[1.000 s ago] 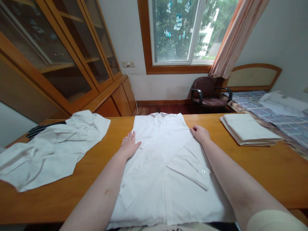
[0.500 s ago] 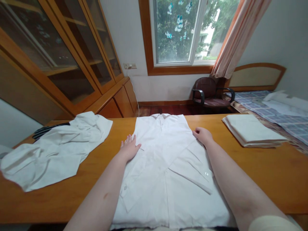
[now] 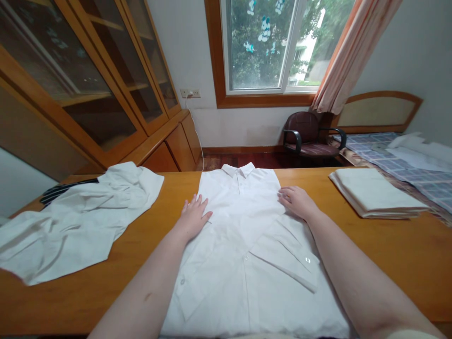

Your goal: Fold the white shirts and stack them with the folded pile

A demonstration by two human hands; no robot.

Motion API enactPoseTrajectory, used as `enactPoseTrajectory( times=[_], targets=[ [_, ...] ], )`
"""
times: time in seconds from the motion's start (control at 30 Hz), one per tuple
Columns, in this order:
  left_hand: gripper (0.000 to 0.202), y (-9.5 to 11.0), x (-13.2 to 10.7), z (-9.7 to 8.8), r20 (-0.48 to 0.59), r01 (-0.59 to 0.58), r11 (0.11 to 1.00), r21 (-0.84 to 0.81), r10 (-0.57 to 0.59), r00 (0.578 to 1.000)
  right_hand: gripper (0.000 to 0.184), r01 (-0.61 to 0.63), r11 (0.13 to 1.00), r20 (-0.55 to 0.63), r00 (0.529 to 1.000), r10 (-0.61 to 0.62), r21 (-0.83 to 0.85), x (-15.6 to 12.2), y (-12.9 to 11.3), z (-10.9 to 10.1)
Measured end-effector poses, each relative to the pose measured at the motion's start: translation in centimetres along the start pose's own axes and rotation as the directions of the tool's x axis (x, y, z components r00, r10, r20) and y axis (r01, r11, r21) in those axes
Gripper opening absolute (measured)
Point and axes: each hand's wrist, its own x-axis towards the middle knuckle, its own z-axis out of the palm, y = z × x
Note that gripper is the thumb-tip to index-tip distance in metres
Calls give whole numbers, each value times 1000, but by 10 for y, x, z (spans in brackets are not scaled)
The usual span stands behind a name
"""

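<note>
A white button-up shirt (image 3: 231, 214) lies spread on the table in front of me, its collar at the far edge and its sleeves laid inward across the body. My left hand (image 3: 194, 219) rests on the shirt's left side with the fingers spread flat. On the opposite side, my right hand (image 3: 296, 201) lies palm down at the shirt's right edge, fingers loosely bent and pinching nothing that I can see. Cuff buttons show on both folded sleeves. The near hem reaches the bottom of the view.
Left on the wooden table (image 3: 144, 245) is a crumpled white garment (image 3: 88, 216), with a dark striped cloth (image 3: 63, 189) partly under it. A folded white cloth stack (image 3: 377, 190) sits at right. Beyond stand a chair (image 3: 307, 134), a bed (image 3: 399, 155) and a glass-door cabinet (image 3: 141, 117).
The shirt's collar now stands up with both points showing, where it lay flatter before. My right hand has loosened from a pinch at the edge and lies flatter on the shirt.
</note>
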Motion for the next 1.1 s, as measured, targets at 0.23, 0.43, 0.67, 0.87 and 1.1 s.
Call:
enactPoseTrajectory(
  times=[0.23, 0.43, 0.67, 0.87, 1.1],
  targets=[
    [57, -8, 6, 8, 13, -152, 978, -141, 155, 988, 26, 88, 980, 136, 984, -113, 179, -2, -4, 5],
    [51, -11, 17, 10, -187, 2, 986, -166, -33, 982, 28, -46, 968, 87, 996, 25, 245, -1, -7, 9],
    [54, -11, 21, 11, -134, 82, 997, -5, -82, 988, 42, -147, 981, 94, 986, 136, 125, 7, -3, 20],
    [55, -8, 16, 10, -116, -2, 999, 48, 7, 993, 42, -112, 991, 153, 983, 100, 70, 6, -11, 13],
    [49, -7, 9, -1, -67, 13, 995, -97, -20, 998, 36, -224, 973, 227, 946, 230, -53, 6, -24, -3]
  ],
)
